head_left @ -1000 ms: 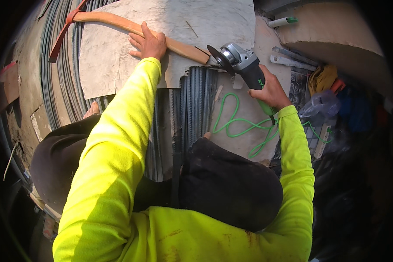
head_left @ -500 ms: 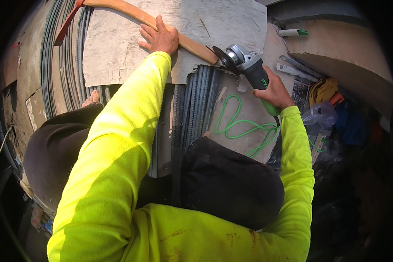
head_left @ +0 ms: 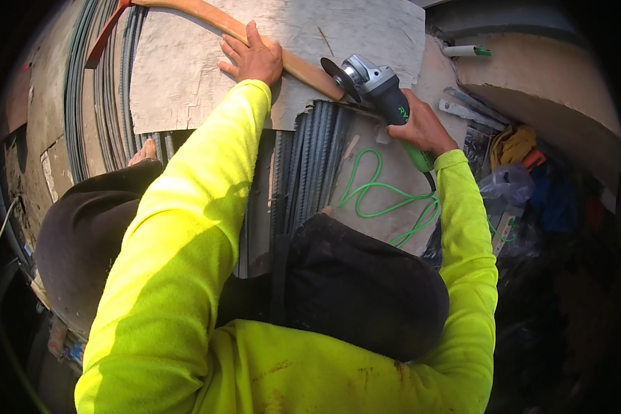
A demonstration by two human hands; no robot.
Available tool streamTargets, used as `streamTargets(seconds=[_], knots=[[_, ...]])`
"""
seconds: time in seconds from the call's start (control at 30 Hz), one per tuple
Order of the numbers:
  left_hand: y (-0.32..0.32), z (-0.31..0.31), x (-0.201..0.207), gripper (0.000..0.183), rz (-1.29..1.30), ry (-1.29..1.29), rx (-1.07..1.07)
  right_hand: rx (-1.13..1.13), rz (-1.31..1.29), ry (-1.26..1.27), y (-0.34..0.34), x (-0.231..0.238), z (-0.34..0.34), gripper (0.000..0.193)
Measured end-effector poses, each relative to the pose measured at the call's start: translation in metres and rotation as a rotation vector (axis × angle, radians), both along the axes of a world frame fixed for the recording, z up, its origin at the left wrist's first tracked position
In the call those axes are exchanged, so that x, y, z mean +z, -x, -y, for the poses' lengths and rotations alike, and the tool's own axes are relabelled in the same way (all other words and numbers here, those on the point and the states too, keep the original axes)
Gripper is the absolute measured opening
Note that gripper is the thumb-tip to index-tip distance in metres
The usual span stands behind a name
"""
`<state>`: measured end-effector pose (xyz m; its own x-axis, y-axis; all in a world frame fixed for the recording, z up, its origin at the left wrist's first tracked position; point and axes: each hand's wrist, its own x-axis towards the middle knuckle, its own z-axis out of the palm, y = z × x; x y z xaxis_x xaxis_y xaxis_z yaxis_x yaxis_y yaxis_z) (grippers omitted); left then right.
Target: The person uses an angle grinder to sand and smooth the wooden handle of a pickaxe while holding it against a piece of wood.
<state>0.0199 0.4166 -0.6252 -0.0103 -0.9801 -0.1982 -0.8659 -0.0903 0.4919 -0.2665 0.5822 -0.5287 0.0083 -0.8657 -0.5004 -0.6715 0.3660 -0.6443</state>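
Note:
A tool with a long curved wooden handle (head_left: 309, 74) and a narrow red metal head (head_left: 106, 38) lies across a worn, pale board (head_left: 186, 79). My left hand (head_left: 255, 61) rests on the handle, palm down, with its fingers spread over it and the board. In my right hand (head_left: 426, 124) is a black, grey and green angle grinder (head_left: 385, 90), gripped by its body. Its dark disc (head_left: 340, 79) stands tilted at the handle's near end; whether the two touch I cannot tell. A green cord (head_left: 372, 185) trails from the grinder in loops.
Bundles of steel rebar (head_left: 315, 162) run under the board, and more bars (head_left: 103, 90) lie at left. At right are metal strips (head_left: 470, 114), a yellow-brown cloth (head_left: 513, 146), a plastic bag (head_left: 507, 183) and a power strip (head_left: 504, 233). My bare foot (head_left: 145, 152) shows at left.
The grinder and my right hand have shifted slightly up and to the left, bringing the disc higher over the handle's end. My left hand has stayed on the handle.

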Motion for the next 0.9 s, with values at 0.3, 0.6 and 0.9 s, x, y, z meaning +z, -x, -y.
streamTargets(seconds=[0.3,0.6,0.9], knots=[[-0.01,-0.004,-0.014,0.079,0.018,0.053,-0.006,0.041,0.031,-0.017,0.001,-0.01,-0.006,0.074],[-0.009,0.001,-0.009,0.077,0.028,0.035,-0.014,-0.002,0.037,-0.035,0.007,-0.001,-0.029,0.072],[-0.014,-0.002,-0.003,0.08,0.083,-0.024,-0.044,-0.003,0.042,-0.008,-0.013,-0.02,-0.01,0.071]])
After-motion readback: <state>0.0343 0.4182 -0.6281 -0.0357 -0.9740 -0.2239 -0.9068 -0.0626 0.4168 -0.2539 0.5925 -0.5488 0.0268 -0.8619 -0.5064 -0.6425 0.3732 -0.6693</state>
